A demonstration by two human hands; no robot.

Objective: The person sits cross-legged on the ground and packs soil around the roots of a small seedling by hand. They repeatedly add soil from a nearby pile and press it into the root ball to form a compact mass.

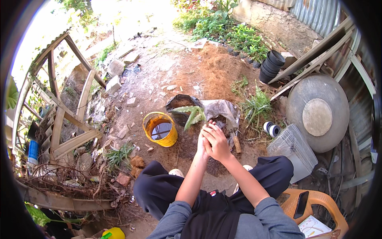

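My left hand [203, 143] and my right hand [216, 141] are pressed together, closed around the base of a small green plant [190, 111] whose long pointed leaves lean to the left; what is between the palms is hidden. Just beyond them lie a clear plastic bag [223, 107] with dark soil in it and, behind the leaves, a black bag [177, 100] holding brown material. A yellow bucket [169, 136] of dark liquid stands to the left. A wooden-handled tool [236, 144] lies beside my right hand.
Broken wooden frames [59, 131] and rubble fill the left. At right are stacked black pots [267, 69], a large round grey object [296, 103], white-and-black rolls [270, 128], clear sheets [292, 157] and an orange plastic chair [336, 211] bearing a phone [301, 204]. Coir fibre [215, 71] covers ground ahead.
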